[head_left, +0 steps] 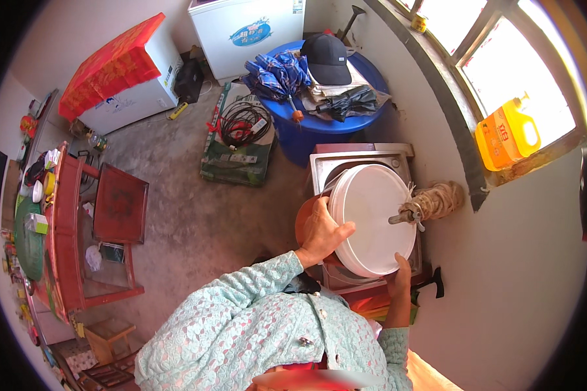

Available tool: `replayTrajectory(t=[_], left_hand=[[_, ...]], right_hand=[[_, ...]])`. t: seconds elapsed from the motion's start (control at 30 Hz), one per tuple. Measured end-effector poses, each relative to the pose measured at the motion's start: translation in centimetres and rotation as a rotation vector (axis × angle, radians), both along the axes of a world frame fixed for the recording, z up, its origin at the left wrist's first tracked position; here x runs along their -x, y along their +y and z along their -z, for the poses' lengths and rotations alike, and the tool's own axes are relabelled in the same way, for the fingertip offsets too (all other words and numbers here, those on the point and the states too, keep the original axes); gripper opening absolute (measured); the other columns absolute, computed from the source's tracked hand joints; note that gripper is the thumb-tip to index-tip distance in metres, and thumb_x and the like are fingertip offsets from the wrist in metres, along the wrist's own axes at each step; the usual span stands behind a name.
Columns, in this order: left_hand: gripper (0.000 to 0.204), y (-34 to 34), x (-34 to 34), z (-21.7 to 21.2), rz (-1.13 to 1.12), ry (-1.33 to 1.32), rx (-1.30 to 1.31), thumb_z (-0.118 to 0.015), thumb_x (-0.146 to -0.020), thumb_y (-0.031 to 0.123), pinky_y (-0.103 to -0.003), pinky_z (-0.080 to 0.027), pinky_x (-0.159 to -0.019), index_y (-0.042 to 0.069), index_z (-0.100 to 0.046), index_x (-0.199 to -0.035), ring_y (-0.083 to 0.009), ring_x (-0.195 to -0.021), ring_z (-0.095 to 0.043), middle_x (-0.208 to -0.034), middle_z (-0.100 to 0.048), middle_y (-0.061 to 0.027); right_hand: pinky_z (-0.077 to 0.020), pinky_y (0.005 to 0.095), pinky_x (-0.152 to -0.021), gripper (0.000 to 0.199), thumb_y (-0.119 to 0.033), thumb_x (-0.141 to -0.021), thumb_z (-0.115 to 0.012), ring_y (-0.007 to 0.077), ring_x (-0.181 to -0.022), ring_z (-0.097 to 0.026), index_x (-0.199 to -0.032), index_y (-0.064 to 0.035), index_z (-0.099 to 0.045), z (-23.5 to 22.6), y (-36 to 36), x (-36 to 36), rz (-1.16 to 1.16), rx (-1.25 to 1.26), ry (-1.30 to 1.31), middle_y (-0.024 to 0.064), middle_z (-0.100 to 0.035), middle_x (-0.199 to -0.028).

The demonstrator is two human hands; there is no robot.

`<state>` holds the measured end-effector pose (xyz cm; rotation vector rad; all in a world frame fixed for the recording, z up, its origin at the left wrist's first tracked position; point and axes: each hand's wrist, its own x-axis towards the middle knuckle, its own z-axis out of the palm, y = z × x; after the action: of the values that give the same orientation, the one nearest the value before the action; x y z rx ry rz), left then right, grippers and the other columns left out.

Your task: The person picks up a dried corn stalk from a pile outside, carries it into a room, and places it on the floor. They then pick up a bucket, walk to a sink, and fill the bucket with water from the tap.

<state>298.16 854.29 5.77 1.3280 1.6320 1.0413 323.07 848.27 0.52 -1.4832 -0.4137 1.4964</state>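
A white round plastic bucket (372, 215) is held between my two hands over a metal sink (326, 169) by the right wall. My left hand (323, 236) grips its left rim, with the thumb lying over the edge. At the lower right rim, my right hand (399, 274) has its thumb on the edge; its other fingers are mostly hidden. An orange-brown rounded thing (302, 220) shows partly behind my left hand. Against the bucket's right side, a bundle of pale fibre on a stick (437, 202) sticks out and overlaps the rim.
Beyond the sink stands a blue tub (290, 140), its top bearing a folded umbrella (274, 75) and a dark cap (326, 58). Coiled cable (244, 124) lies on a green sack (225, 159). A yellow jug (509, 133) rests on the windowsill; a red table (62, 260) is at left.
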Motion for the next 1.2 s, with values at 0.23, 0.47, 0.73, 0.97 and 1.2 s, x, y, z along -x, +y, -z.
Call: replayTrajectory(t=[0.23,0.47,0.73,0.97,1.2], left_hand=[[0.069,0.2,0.1,0.0,0.022,-0.004,0.063,-0.068,-0.062,0.035,-0.039,-0.040,-0.087,-0.005,-0.039,-0.110,-0.0325,-0.103,-0.050,-0.106,-0.052,-0.0219],[0.069,0.2,0.0,-0.1,0.007,-0.023,0.044,-0.069,-0.062,0.035,-0.039,-0.042,-0.085,-0.003,-0.039,-0.111,-0.0322,-0.099,-0.054,-0.105,-0.053,-0.0215],[0.069,0.3,0.0,0.8,0.005,0.060,0.020,-0.070,-0.061,0.034,-0.038,-0.044,-0.082,-0.003,-0.041,-0.111,-0.0321,-0.094,-0.056,-0.102,-0.056,-0.0205],[0.063,0.3,-0.1,0.5,-0.021,-0.020,-0.005,-0.068,-0.058,0.032,-0.039,-0.042,-0.082,-0.006,-0.045,-0.102,-0.0319,-0.092,-0.053,-0.096,-0.055,-0.0206],[0.067,0.4,0.1,1.0,0.018,0.048,0.007,-0.069,-0.062,0.032,-0.038,-0.045,-0.080,-0.004,-0.041,-0.109,-0.0309,-0.091,-0.058,-0.098,-0.057,-0.0218]], right_hand=[[-0.0454,0.0305,-0.049,0.035,-0.031,-0.083,-0.052,0.0166,-0.070,-0.061,-0.108,-0.0054,-0.052,0.1,0.0,0.4,0.031,-0.006,-0.019,0.0051,-0.061,-0.088],[-0.0461,0.0309,-0.058,0.040,-0.030,-0.085,-0.051,0.0177,-0.078,-0.060,-0.114,-0.0038,-0.050,0.7,-0.3,0.1,0.037,-0.017,-0.030,0.0070,-0.060,-0.096],[-0.0425,0.0268,-0.048,0.037,-0.033,-0.086,-0.049,0.0141,-0.066,-0.059,-0.110,-0.0054,-0.050,0.6,-0.2,0.3,0.045,-0.035,-0.042,0.0038,-0.061,-0.086],[-0.0437,0.0275,-0.057,0.038,-0.034,-0.087,-0.048,0.0143,-0.078,-0.059,-0.112,-0.0056,-0.053,0.2,-0.4,0.2,-0.020,-0.052,-0.022,0.0035,-0.061,-0.094],[-0.0399,0.0247,-0.048,0.039,-0.037,-0.086,-0.048,0.0113,-0.070,-0.057,-0.110,-0.0065,-0.053,0.7,-0.2,0.3,0.021,-0.055,-0.086,0.0019,-0.061,-0.088]])
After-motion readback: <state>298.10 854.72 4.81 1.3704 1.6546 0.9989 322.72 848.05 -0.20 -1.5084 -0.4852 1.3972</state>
